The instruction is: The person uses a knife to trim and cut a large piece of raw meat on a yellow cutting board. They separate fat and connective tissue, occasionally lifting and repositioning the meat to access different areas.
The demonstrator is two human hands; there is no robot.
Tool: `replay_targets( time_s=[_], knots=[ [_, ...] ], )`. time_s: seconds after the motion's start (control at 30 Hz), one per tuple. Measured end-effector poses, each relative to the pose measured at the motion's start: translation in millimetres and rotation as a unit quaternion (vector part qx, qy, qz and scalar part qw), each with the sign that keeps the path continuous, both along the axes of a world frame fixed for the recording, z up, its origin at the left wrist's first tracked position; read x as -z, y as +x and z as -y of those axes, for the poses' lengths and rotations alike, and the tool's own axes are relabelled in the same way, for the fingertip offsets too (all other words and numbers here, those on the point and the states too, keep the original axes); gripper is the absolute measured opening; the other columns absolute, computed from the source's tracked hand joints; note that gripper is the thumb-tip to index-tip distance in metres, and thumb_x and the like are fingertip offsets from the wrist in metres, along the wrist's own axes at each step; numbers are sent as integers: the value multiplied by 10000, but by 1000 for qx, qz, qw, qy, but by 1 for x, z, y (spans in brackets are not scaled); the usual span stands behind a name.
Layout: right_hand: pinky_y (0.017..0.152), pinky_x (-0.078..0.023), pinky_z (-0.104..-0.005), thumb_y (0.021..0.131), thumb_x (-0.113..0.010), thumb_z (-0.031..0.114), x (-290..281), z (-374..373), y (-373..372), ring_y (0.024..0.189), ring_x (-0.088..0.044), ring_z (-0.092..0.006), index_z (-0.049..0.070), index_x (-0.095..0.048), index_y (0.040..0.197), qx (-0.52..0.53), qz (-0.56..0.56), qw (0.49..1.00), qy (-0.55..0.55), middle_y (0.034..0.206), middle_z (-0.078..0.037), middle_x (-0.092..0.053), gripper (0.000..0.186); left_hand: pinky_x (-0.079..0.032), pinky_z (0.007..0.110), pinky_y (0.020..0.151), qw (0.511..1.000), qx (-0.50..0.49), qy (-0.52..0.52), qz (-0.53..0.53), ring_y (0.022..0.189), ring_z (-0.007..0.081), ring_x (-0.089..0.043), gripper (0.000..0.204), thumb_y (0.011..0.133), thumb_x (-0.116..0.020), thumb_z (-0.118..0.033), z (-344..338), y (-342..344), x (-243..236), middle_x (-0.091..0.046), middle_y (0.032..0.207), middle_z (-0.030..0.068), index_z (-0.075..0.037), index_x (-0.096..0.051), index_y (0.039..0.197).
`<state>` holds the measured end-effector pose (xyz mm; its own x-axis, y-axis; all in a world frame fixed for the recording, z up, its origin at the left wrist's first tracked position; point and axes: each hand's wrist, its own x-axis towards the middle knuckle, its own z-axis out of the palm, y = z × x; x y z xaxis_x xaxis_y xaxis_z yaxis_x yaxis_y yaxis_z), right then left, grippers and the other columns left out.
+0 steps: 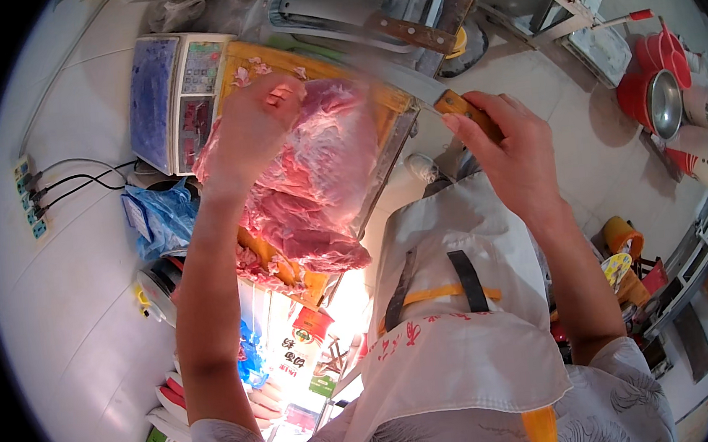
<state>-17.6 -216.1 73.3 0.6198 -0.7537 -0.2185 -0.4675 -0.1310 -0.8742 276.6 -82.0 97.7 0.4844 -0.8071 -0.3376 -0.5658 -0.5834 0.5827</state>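
A large slab of raw pink meat (320, 165) lies on an orange-brown cutting board (241, 61), with small scraps near its far edge and loose strips at its near end. Over the meat's far left part is my left hand (265, 119), its fingers curled closed; whether it pinches a bit of meat is hidden, and motion softens its outline. To the right of the board, my right hand (520, 147) is wrapped round the wooden handle of a knife (411, 80). The blade points left toward the far edge of the meat and looks partly blurred.
Left of the board stands a weighing scale (157, 103). A blue plastic bag (164, 221) sits below it, and a power strip (30, 197) with black cords is farther left. Metal equipment (335, 8) lies beyond the board. A red basin (636, 99) stands at far right.
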Motion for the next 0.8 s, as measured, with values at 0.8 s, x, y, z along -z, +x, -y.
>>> replay_targets(
  time_s=[0.8],
  knots=[
    [709, -496, -300, 956, -782, 270, 13, -22, -18, 770, -606, -156, -37, -724, 1164, 40, 33, 986, 158, 870, -110, -672, 376, -565, 472, 806, 939, 77, -181, 281, 954, 360, -653, 146, 807, -722, -50, -24, -46, 48, -677, 964, 149, -51, -695, 950]
  ],
)
